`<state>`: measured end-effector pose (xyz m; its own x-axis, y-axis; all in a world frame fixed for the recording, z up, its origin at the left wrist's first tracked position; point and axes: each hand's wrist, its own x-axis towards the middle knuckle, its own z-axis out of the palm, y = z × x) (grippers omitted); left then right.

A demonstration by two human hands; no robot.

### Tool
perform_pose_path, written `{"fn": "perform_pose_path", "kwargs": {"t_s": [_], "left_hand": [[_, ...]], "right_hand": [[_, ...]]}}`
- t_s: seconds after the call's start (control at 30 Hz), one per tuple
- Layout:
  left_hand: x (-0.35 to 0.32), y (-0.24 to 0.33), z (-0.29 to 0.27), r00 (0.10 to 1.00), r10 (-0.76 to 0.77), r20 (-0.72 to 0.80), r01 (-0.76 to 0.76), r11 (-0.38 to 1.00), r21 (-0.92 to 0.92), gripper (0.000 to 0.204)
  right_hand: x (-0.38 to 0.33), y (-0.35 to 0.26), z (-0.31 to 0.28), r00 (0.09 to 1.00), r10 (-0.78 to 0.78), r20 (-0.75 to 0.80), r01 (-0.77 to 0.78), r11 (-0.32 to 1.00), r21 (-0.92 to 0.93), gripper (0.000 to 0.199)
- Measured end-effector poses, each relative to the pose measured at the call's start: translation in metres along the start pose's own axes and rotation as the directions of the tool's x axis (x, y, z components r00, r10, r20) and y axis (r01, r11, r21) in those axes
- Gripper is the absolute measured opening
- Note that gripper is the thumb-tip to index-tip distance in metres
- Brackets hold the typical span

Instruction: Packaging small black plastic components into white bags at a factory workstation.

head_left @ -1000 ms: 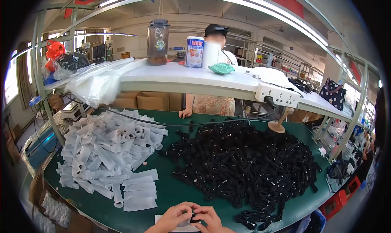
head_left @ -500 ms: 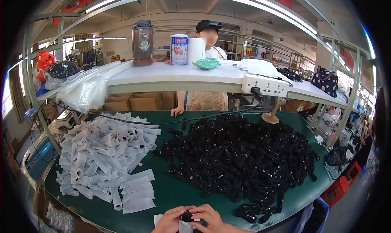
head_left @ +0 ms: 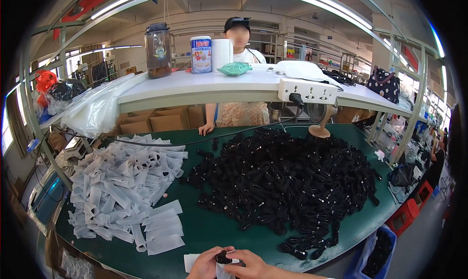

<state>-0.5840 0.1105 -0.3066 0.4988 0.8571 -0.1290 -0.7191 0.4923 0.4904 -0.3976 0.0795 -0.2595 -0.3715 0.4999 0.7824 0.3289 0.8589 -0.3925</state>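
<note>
At the table's near edge, my left hand [head_left: 204, 264] is curled round one side of a small frosted white pouch [head_left: 224, 272]. A black bundled cable [head_left: 224, 257] sticks up out of the pouch's mouth. My right hand [head_left: 247, 264] closes on the other side, its fingers at the mouth next to the cable. The pouch's lower part is cut off by the picture's edge. Left of centre lies a heap of similar frosted pouches [head_left: 114, 191], with several laid in an overlapping row [head_left: 165, 230] at its near side. A large pile of black bundled cables [head_left: 292, 181] spreads to the right.
A raised white shelf [head_left: 195, 86] crosses the far side, carrying a jar [head_left: 158, 52], a can [head_left: 201, 55] and a power strip [head_left: 308, 90]. A black cord [head_left: 204, 141] hangs over the green table [head_left: 204, 230]. Another person's hand [head_left: 206, 129] rests at its far edge. A blue bin [head_left: 363, 259] stands lower right.
The whole view has shifted slightly. Both hands stay at the pouch, and the black cable's end shows a little more plainly at its mouth.
</note>
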Motion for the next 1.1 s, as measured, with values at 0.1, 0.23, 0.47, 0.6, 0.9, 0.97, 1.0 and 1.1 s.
{"fn": "perform_pose_path", "kwargs": {"t_s": [0.1,0.23,0.47,0.6,0.9,0.97,1.0,1.1], "left_hand": [[0.004,-0.004,-0.012,0.999,-0.035,0.005,0.035,0.999,-0.033,0.024],[0.001,-0.008,-0.024,0.997,-0.068,-0.037,0.062,0.988,-0.141,0.025],[-0.002,-0.01,-0.025,0.999,-0.054,0.004,0.053,0.957,-0.286,0.027],[-0.003,-0.012,-0.026,1.0,-0.023,0.011,0.025,0.964,-0.266,0.027],[-0.007,-0.007,-0.011,0.989,-0.026,-0.147,0.002,0.988,-0.156,0.022],[-0.008,-0.004,-0.006,0.982,-0.024,-0.188,-0.005,0.989,-0.148,0.021],[-0.008,-0.004,-0.005,0.987,0.031,-0.157,-0.042,0.997,-0.068,0.019],[-0.009,-0.002,0.002,0.988,0.132,-0.079,-0.125,0.988,0.089,0.016]], "right_hand": [[-0.003,0.003,0.002,1.0,-0.01,0.018,0.011,0.998,-0.063,0.023],[0.0,0.002,-0.002,0.999,-0.012,0.036,0.017,0.992,-0.127,0.019],[0.003,0.004,-0.011,0.984,0.153,0.095,-0.164,0.978,0.126,0.024],[0.001,0.0,-0.004,0.998,0.064,0.007,-0.064,0.998,0.002,0.016],[-0.004,0.009,0.001,0.996,0.033,0.082,-0.03,0.999,-0.038,0.021],[-0.003,0.005,-0.001,0.983,0.153,0.102,-0.161,0.984,0.074,0.02],[0.0,0.004,-0.002,0.983,0.154,0.102,-0.162,0.984,0.075,0.02],[0.008,0.001,-0.003,0.991,0.104,0.079,-0.102,0.994,-0.028,0.02]]}}
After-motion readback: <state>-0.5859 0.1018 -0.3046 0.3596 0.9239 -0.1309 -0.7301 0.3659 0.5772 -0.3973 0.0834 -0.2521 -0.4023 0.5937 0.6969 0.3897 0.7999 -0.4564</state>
